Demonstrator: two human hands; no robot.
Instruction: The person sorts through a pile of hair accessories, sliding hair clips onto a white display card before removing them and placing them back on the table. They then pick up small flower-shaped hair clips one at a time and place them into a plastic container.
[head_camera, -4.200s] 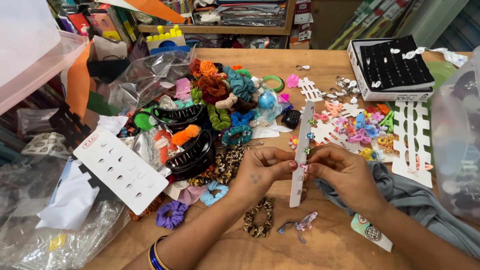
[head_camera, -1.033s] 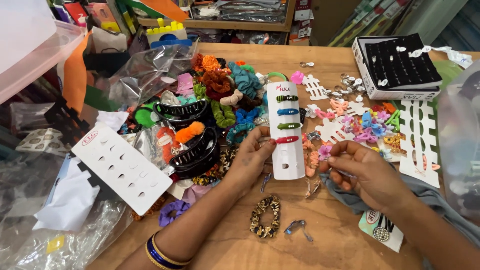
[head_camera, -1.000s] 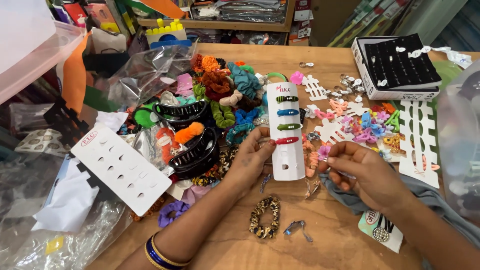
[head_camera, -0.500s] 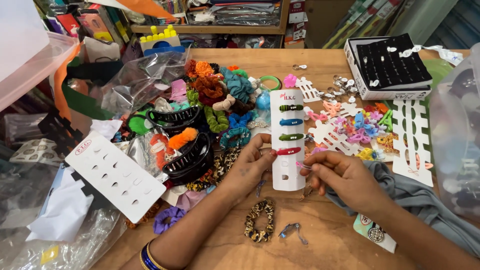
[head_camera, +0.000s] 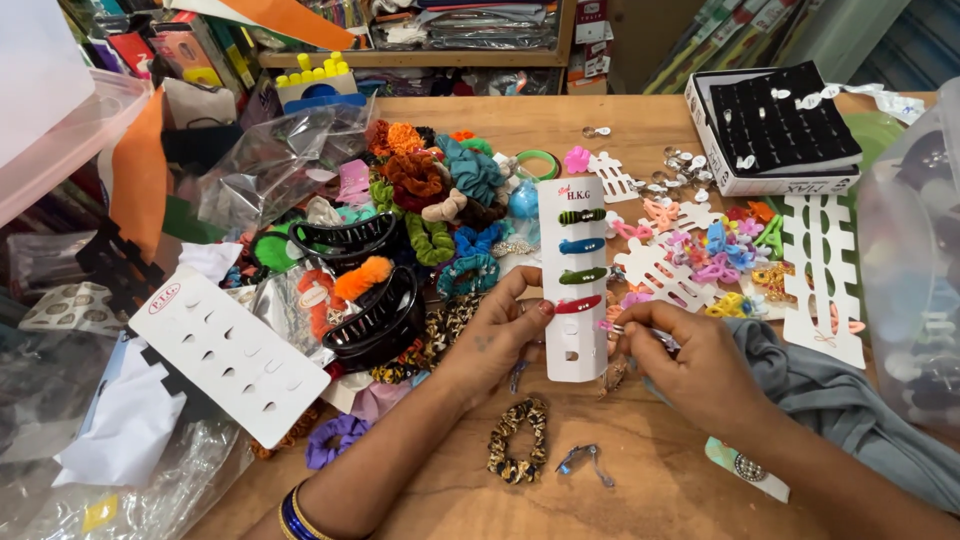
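blank card (head_camera: 228, 352) lies at left on table (head_camera: 660, 470) | black claw clips (head_camera: 375, 310) beside scrunchie pile (head_camera: 440, 200) | left hand (head_camera: 495, 335) grips clip card (head_camera: 572, 280) upright at centre, four clips on it | right hand (head_camera: 690, 350) pinches a small clip (head_camera: 625, 328) at card's edge | ring box (head_camera: 780, 130) far right

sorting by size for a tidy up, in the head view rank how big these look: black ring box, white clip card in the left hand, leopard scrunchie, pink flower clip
1. black ring box
2. white clip card
3. leopard scrunchie
4. pink flower clip

The box lies farther off yet looks largest.
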